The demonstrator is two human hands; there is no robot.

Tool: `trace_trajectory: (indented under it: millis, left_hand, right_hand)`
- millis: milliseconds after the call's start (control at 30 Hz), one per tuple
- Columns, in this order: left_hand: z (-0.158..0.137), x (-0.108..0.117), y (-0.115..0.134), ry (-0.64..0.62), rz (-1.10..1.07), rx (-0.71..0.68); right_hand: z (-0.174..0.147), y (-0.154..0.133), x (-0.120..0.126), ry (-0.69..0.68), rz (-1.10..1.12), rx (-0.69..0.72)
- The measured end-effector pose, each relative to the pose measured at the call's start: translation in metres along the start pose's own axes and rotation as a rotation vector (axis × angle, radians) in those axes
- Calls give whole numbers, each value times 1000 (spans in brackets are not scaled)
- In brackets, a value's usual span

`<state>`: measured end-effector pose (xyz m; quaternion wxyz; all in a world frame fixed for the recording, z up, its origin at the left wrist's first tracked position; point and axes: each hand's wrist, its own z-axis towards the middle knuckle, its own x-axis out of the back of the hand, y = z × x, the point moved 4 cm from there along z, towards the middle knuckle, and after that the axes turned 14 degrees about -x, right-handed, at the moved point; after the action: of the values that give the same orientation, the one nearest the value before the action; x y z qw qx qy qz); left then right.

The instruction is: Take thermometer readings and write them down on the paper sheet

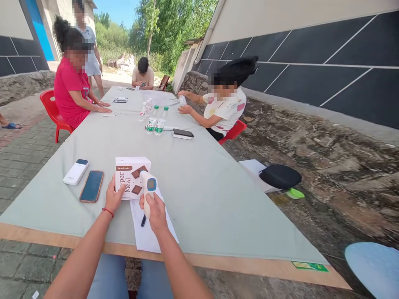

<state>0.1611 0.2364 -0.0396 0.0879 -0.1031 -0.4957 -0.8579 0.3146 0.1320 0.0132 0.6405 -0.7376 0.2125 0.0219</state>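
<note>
My left hand (114,193) grips the lower left side of a white and brown box (132,166) marked "NutriMotion", its thumb lying across the front. The box is upright at the near part of the table. In my right hand (156,211) is a white infrared thermometer (147,207) with a small blue-lit screen; its head is close to the front of the box, and whether they touch I cannot tell. Below them lies a white sheet of paper (156,241), partly covered by my right hand. A black pen (143,220) rests on the paper.
Left of the box are a phone (92,186) and a white power bank (76,172). Farther up the table (218,199) stand green-capped bottles (160,122), with a dark phone (183,133) beside them. Several people are around the table; one at the right (222,106) holds something pale.
</note>
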Motion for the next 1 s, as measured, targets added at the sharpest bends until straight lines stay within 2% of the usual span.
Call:
trace_trajectory:
  millis: [167, 500, 1000]
  left_hand:
    - [1, -4, -5, -10, 42, 0]
    - [0, -4, -7, 1, 59, 62]
    - [0, -3, -6, -8, 87, 33]
  right_hand:
    - [12, 5, -6, 65, -187, 7]
    - [18, 16, -4, 41, -132, -5]
    - [22, 20, 0, 26, -138, -19]
